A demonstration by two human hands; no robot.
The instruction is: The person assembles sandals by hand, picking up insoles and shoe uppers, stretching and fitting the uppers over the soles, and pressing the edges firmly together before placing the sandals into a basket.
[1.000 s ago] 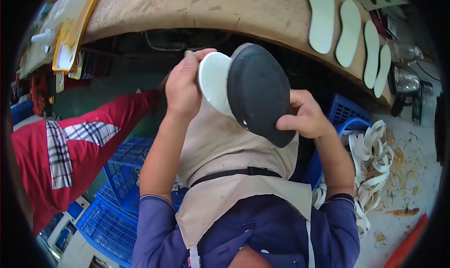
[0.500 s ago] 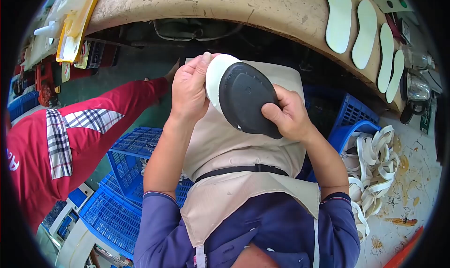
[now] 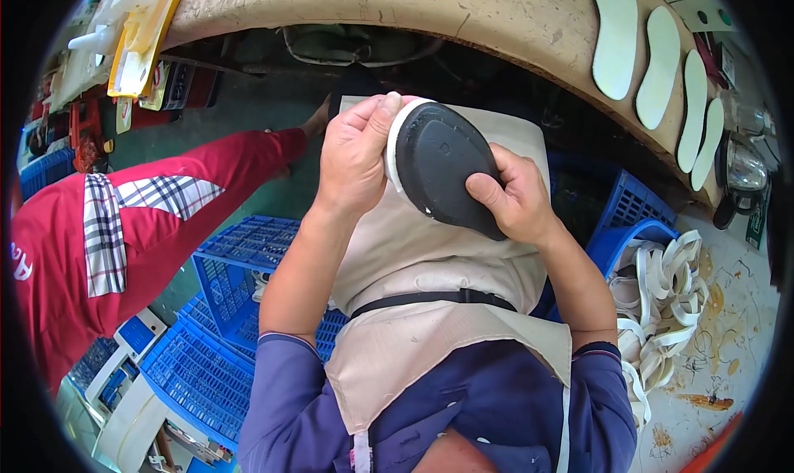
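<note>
Over my lap, a black shoe sole [image 3: 447,163] is held tilted, its rounded wide end toward the upper left. My right hand [image 3: 519,198] grips its narrower part, thumb on the black face and fingers behind. A white insole-like piece [image 3: 394,155] lies against the sole's far side, showing only as a pale rim along the left edge. My left hand [image 3: 357,152] pinches that rim at the top between thumb and bent fingers. What lies behind the sole is hidden.
Several white insoles [image 3: 616,39] lie on the worn bench [image 3: 496,14] ahead. White straps [image 3: 657,291] fill a blue container [image 3: 616,246] at right. Blue crates [image 3: 198,374] stand at left, beside a person's red-clothed leg [image 3: 165,208]. A glue-stained tray [image 3: 136,59] sits upper left.
The black sole has turned and now covers more of the white piece, leaving a thinner pale rim. Both hands keep their holds and appear slightly farther right as the view shifts.
</note>
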